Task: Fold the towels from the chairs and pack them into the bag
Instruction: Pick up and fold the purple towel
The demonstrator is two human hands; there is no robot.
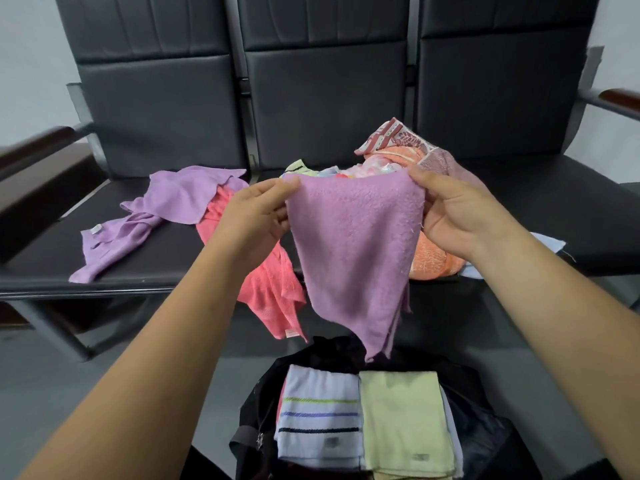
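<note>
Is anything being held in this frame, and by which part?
The purple towel, held by its top edge: the left hand has its grip on the upper left corner, the right hand on the upper right. The rest hangs free.

Both bare forearms reach forward, left hand (256, 216) and right hand (453, 216) raised level, apart, each pinching a top corner of the purple towel (353, 244), fingers curled

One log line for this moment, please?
left hand, right hand: pinch held purple towel top corners | bag: folded towels inside | chairs: unfolded towels
</note>
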